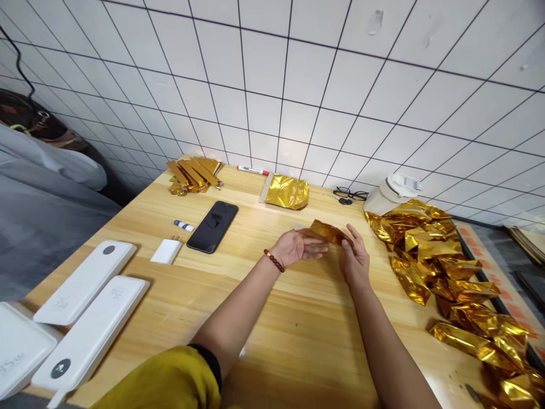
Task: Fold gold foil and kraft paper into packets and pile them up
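Observation:
Over the middle of the table, a folded piece of gold foil paper [327, 232] stretches between my two hands, its brownish-gold side showing. My left hand [293, 247], with a beaded bracelet at the wrist, is palm up at the paper's left end; its fingers extend beneath the edge, and the thumb side meets the paper. At the other end, my right hand [356, 258] pinches the paper between thumb and fingers. Beyond the hands lies a flat stack of gold foil sheets [288, 192]. A heap of folded gold foil pieces [447, 255] spreads down the right side.
Gold strips [195, 173] lie at the back left, near a red-capped marker [253, 170]. Left of my hands are a phone [213, 226], a white charger [166, 251] and white power banks [91, 335]. Glasses [349, 194] and a white cup [389, 193] stand by the tiled wall [264, 85].

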